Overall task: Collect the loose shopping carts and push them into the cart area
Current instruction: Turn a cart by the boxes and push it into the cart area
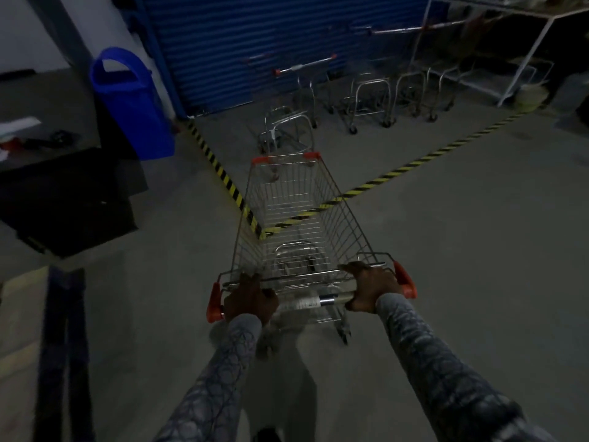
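A wire shopping cart [296,199] with orange corner caps stands in front of me on the grey floor, its nose pointing at the corner of the taped zone. My left hand [250,298] grips the left end of its handle bar [322,301]. The bar's right end is held by my right hand [374,290], next to the orange end cap. Yellow-black floor tape [414,161] marks the cart area, and the cart's front lies over the tape's corner. Inside the area, several parked carts [369,94] stand along the blue shutter.
A blue bin [134,103] stands at the left by the blue roller shutter [271,36]. A dark counter or box [67,199] sits at the left. White metal shelving [522,59] fills the far right. A cart frame [287,129] stands just ahead of my cart.
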